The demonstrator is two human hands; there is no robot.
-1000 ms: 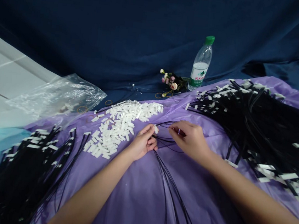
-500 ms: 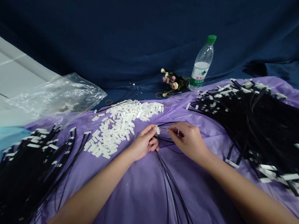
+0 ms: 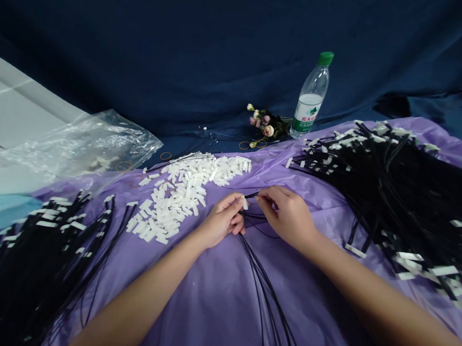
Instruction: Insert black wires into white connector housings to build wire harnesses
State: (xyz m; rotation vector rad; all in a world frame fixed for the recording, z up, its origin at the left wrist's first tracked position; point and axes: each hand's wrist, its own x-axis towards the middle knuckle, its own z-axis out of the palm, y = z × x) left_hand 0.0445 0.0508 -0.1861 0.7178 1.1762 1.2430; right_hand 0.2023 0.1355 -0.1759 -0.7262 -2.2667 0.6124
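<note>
Grip of the left hand (image 3: 222, 221): thumb and forefinger pinched on one white tab (image 3: 245, 203), with black cords (image 3: 267, 287) running past the curled lower fingers. Grip of the right hand (image 3: 288, 212): fingertips closed on the black cords, just beside that tab. Both hands are over the middle of the purple sheet (image 3: 195, 312).

Surroundings noted from where I stand, by size. Dark blue cloth (image 3: 179, 41) hangs behind; the purple sheet, creased, spreads in front of it. A large bundle of white-ended cords (image 3: 432, 183) lies to the person's right, a second bundle (image 3: 31, 267) to the left. A clear plastic bag (image 3: 89, 141), crumpled, lies at far left; whether the white bits there are inside it, I cannot tell. A loose heap of tabs (image 3: 182, 190) lies near the left hand. Beyond the sheet's far edge stands a green-capped bottle (image 3: 307, 109), with small flowers (image 3: 267, 130) just beside it.
</note>
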